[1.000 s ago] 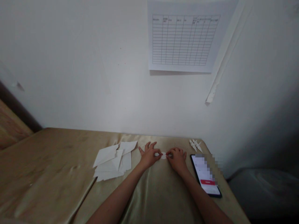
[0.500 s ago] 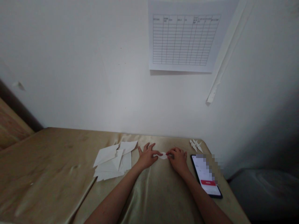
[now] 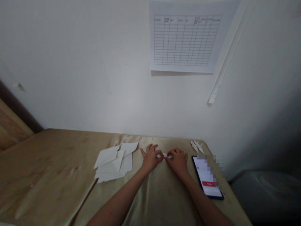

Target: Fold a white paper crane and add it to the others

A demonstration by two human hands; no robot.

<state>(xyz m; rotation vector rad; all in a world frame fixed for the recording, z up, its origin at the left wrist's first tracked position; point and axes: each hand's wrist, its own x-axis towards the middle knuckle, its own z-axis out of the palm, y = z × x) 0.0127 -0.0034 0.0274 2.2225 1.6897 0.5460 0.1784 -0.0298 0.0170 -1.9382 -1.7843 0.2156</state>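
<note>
Between my hands is a small folded piece of white paper (image 3: 165, 155), mostly covered by fingertips. My left hand (image 3: 150, 158) pinches its left side between thumb and index finger, the other fingers spread upward. From the right, my right hand (image 3: 178, 159) pinches it too, thumb and index finger close to the left ones. Left of my left hand lies a loose pile of white paper sheets (image 3: 113, 164), some with torn edges. A few small folded paper cranes (image 3: 197, 146) sit at the far right of the cloth.
A phone (image 3: 208, 177) with a lit screen lies right of my right forearm. Shiny gold-brown cloth (image 3: 58, 163) covers the table, which meets a white wall (image 3: 82, 78) behind. A printed table sheet (image 3: 185, 40) hangs there. A dark grey object (image 3: 270, 194) stands beyond the right edge.
My left thumb and index finger have come together on the paper, moving slightly right. Both hands' fingertips are now closer together and cover more of the folded piece.
</note>
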